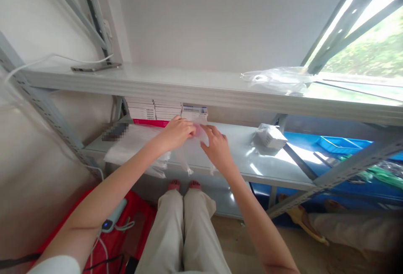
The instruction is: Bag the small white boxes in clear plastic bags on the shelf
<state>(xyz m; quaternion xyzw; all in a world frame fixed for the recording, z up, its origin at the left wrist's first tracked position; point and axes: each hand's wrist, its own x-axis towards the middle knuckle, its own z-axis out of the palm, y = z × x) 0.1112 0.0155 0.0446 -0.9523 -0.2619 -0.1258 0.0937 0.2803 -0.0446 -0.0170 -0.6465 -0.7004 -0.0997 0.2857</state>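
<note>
A thin translucent plastic bag (184, 156) hangs between my hands above the lower shelf, its loose ends drooping over the front edge. My left hand (180, 131) is closed on the bag's upper part, fingers bent. My right hand (217, 144) grips the bag's other side, with thumb and forefinger curved around the film. Something pinkish shows through the film between them; I cannot tell what. Left of my hands lies a stack of flat plastic bags (132, 146). Behind them stand stacked white boxes (143, 109), with a pink box (149, 122) at the bottom.
A plastic-wrapped white box (273, 136) sits on the lower shelf at right. Above, the upper shelf (176, 81) carries a phone (94, 67) and a clear plastic bag (277, 77). A red stool (143, 219) with cables stands at lower left. Blue trays (341, 143) lie beyond the rack post.
</note>
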